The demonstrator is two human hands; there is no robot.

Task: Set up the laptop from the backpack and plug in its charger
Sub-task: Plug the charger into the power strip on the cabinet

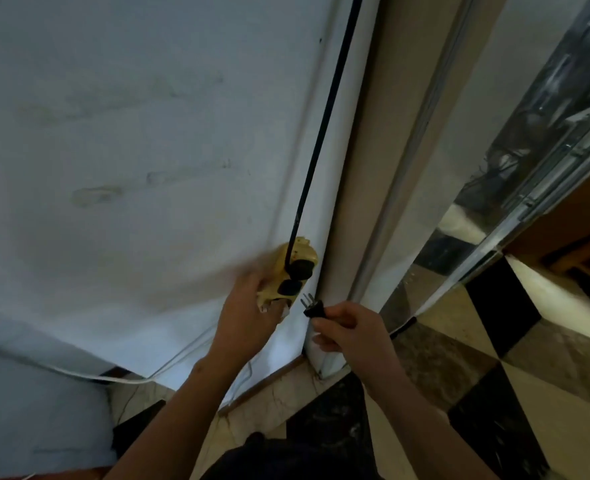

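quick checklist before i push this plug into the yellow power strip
1. Plug held firmly: the right hand pinches the black plug by its body. Ok.
2. Prongs aimed at the strip: they point up and left toward the yellow power strip. Ok.
3. Strip steadied: the left hand holds its lower end against the wall. Ok.
4. Free socket: two black plugs fill the upper sockets; the lowest spot is partly behind the fingers. Cannot tell.
5. Prongs seated: there is a gap between them and the strip. Not ok.
6. Strip powered: the black cable runs up out of view. Cannot tell.
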